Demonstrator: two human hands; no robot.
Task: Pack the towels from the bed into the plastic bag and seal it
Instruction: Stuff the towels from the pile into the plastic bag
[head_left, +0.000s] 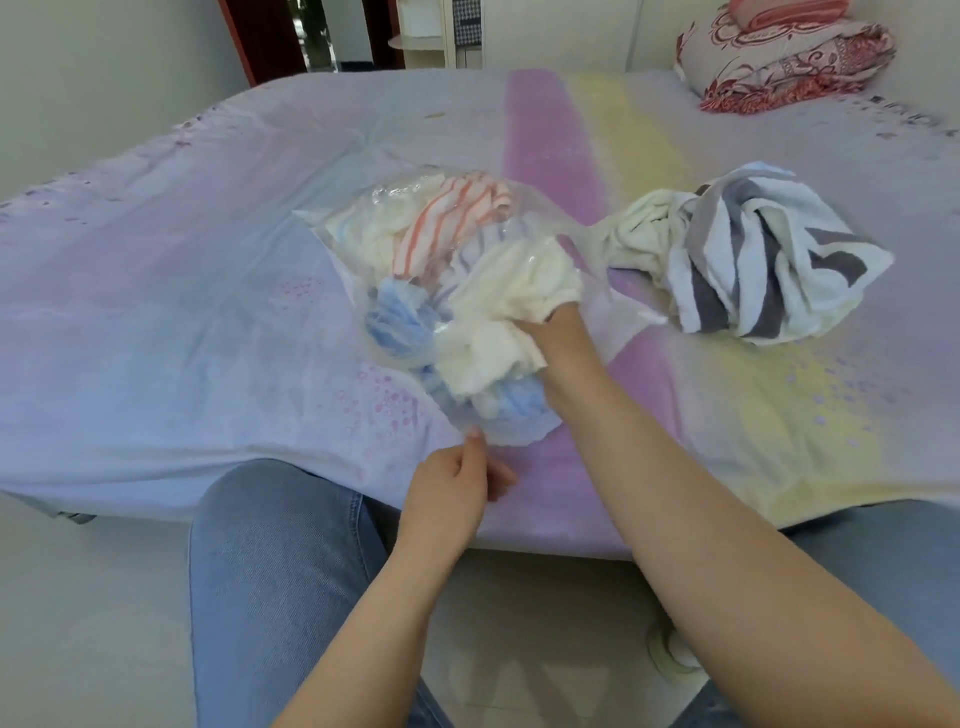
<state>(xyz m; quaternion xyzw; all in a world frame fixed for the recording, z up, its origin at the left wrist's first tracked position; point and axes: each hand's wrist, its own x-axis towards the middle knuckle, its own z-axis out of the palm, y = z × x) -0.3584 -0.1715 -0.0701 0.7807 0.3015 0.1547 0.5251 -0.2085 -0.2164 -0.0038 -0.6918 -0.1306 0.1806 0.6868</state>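
Bag (358, 228) lies mid-bed (156, 312), mouth toward the person. The left hand (447, 493) pinches its near rim, likely to keep the mouth open. The right hand (550, 338) is buried in a cream towel (509, 291), pushing it inside; its grip is hidden. Farther right, a striped towel (769, 260) waits unpacked.

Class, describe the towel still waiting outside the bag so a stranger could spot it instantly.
On the pastel bed sheet, look right of the clear plastic bag. A crumpled grey-and-white striped towel lies there beside a cream one; only it has broad grey stripes.
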